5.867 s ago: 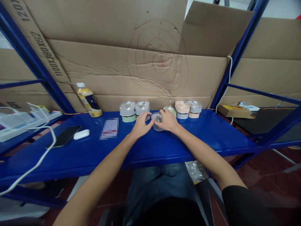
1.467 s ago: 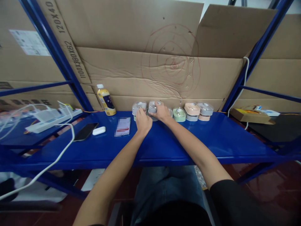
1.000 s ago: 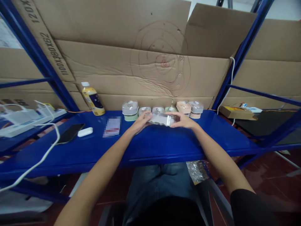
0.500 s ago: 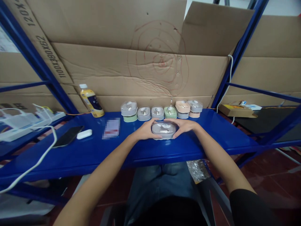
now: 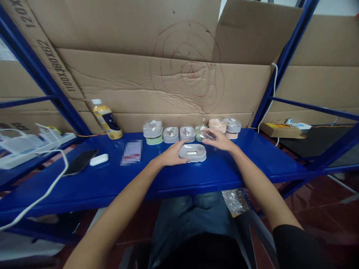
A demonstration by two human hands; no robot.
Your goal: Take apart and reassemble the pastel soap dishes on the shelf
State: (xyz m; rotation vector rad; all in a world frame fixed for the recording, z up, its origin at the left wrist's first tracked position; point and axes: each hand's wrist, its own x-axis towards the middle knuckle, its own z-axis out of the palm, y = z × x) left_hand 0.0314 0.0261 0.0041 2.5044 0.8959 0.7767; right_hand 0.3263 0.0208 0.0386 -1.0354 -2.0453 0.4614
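On the blue table (image 5: 168, 181) sits a grey oval box (image 5: 198, 157), uncovered on top, with a pale slot-shaped piece in its middle. My left hand (image 5: 172, 154) grips its left end between thumb and fingers. Up and to the right, my right hand (image 5: 221, 141) holds a clear lid (image 5: 209, 135), tilted and apart from the box. Behind the lid, a green box (image 5: 199, 133) is partly covered. Similar closed boxes line the back: grey ones (image 5: 171, 135), a grey-on-green stack (image 5: 153, 129), and stacks with peach boxes (image 5: 217, 124).
A yellow drink bottle (image 5: 108, 121) stands at the back left. Near it lie a blurred-out flat item (image 5: 131, 152), a white case (image 5: 99, 160) and a dark phone (image 5: 80, 163). A white cable (image 5: 50, 188) crosses the left edge. Cardboard (image 5: 126, 82) walls the back.
The clear lid has come off the grey box. My right hand has moved it up, away and slightly right, while my left hand stays on the box.
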